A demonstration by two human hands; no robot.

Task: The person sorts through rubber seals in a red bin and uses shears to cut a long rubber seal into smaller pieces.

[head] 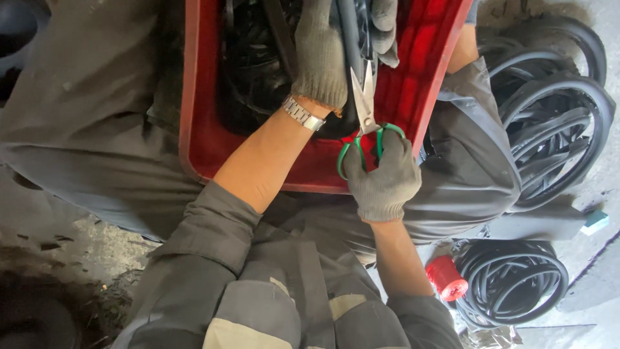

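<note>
Green-handled scissors (365, 113), blades parted around a black rubber strip (351, 39) over the red crate (194, 97), sit in the right hand (382, 178), its grip closed through the handles, while the left hand (321, 55) clasps the strip.

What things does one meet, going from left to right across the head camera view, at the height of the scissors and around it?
Red plastic crate → silver metal wristwatch on the left hand → green-handled metal scissors in the grey-gloved right hand → small red thread spool → black rubber hose coil on the floor.
</note>
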